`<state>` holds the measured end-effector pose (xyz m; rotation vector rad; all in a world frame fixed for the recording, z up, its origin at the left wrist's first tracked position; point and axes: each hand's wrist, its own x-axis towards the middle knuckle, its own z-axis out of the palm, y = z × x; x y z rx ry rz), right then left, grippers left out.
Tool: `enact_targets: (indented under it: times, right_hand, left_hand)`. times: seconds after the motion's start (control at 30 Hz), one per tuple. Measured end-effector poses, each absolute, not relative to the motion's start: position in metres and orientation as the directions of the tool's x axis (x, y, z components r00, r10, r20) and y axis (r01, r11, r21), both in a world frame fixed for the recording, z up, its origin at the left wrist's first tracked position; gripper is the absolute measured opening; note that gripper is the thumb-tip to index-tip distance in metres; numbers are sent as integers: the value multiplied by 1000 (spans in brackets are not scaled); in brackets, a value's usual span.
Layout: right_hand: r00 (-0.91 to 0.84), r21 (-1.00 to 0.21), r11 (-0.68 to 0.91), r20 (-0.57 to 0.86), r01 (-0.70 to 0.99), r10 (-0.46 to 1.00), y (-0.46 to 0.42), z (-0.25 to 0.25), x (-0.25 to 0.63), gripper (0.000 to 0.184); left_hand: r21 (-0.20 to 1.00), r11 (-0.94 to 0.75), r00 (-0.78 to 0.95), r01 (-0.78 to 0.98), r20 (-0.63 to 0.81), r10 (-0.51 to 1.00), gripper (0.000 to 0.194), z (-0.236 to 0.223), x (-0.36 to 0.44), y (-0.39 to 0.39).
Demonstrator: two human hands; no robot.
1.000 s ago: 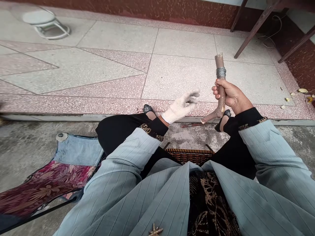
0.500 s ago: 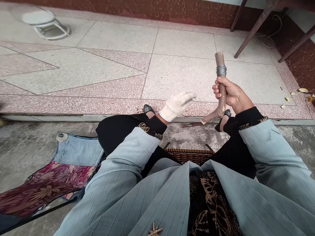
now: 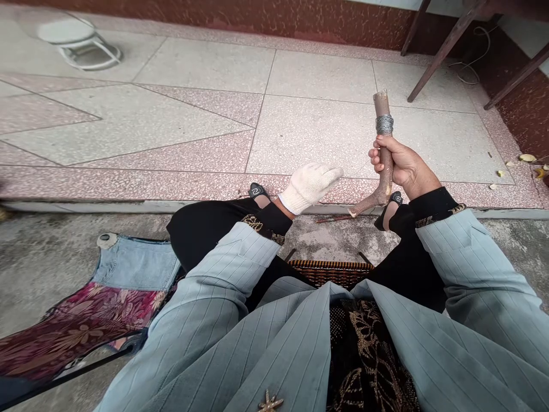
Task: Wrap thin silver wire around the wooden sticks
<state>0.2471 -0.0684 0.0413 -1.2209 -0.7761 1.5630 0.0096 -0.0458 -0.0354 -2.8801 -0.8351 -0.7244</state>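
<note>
My right hand [image 3: 405,166] is wrapped round a brown forked stick [image 3: 387,163], holding it nearly upright with the fork at the bottom. Just above that hand, thin grey metal wire [image 3: 384,124] is coiled many times round the stick. My left hand [image 3: 312,184] wears a white knitted glove, its fingers curled together to the left of the stick. A faint strand of wire stretches between the glove and the stick. The glove hides how the fingertips pinch it.
A wicker seat edge [image 3: 330,273] shows between my legs, with a thin reddish rod [image 3: 338,218] on the ground beyond it. A raised tiled step [image 3: 206,186] lies ahead. A white stool [image 3: 81,43] stands far left, a patterned fabric chair [image 3: 132,263] nearby left, wooden legs [image 3: 446,51] far right.
The gloved fingers have curled in slightly more. The stick and my right hand have shifted a little to the left.
</note>
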Motion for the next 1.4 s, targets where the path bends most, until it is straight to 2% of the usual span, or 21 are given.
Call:
enact_targets:
  times: [0.13, 0.23, 0.3, 0.37, 0.4, 0.43, 0.5, 0.57, 0.63, 0.77, 0.87, 1.0, 1.1, 1.2, 1.33, 1.4]
  right_hand:
    - [-27, -903, -307, -314, -300, 949, -68, 38, 249, 29]
    - [-48, -912, -293, -292, -286, 955, -68, 36, 248, 28]
    - [-54, -922, -288, -284, -260, 957, -68, 36, 246, 27]
    - [-63, -931, -274, -267, -240, 962, -69, 35, 244, 25]
    - [-71, -935, -267, -257, -234, 964, -70, 35, 243, 24]
    - [-82, -938, -260, -248, -231, 965, -70, 35, 242, 23]
    - [-112, -939, -258, -238, -228, 965, -72, 34, 240, 23]
    - [-134, -936, -266, -240, -231, 961, -73, 35, 238, 25]
    - [-134, -931, -272, -246, -241, 960, -74, 36, 237, 26]
    - [-110, -914, -309, -290, -262, 951, -73, 40, 238, 29]
    - [-117, -896, -346, -325, -280, 938, -72, 41, 239, 29]
    - [-142, -882, -351, -322, -315, 936, -72, 41, 242, 29]
    - [-154, -874, -346, -311, -340, 938, -72, 41, 243, 28]
    - [-144, -876, -345, -314, -336, 938, -73, 41, 244, 29]
    - [-142, -881, -343, -313, -326, 939, -74, 40, 243, 31]
    - [-146, -883, -343, -312, -320, 939, -73, 39, 243, 31]
  left_hand:
    - [130, -849, 745, 513, 424, 515, 36, -35, 9, -48]
    - [278, -811, 711, 514, 390, 585, 33, -37, 11, -52]
    - [538, -653, 596, 533, 309, 741, 27, -39, 16, -54]
    - [860, -287, 434, 423, 86, 897, 19, -42, 22, -55]
    - [954, -53, 381, 294, -66, 922, 15, -44, 24, -55]
    - [975, 171, 373, 141, -212, 903, 13, -45, 26, -55]
    - [859, 501, 461, -105, -404, 790, 13, -46, 28, -55]
    - [714, 671, 588, -200, -460, 665, 16, -45, 26, -55]
    - [631, 739, 661, -238, -452, 599, 18, -43, 24, -56]
    - [603, 715, 653, -353, -389, 650, 18, -39, 22, -61]
    - [665, 637, 580, -390, -360, 731, 12, -39, 22, -63]
    - [848, 446, 551, -285, -236, 801, 17, -39, 19, -63]
    - [937, 269, 559, -225, -102, 823, 22, -37, 16, -63]
    - [976, 124, 513, -177, -16, 858, 26, -36, 15, -63]
    - [993, -74, 351, -96, 103, 931, 26, -38, 17, -64]
    - [989, -90, 305, -118, 122, 944, 25, -40, 19, -65]
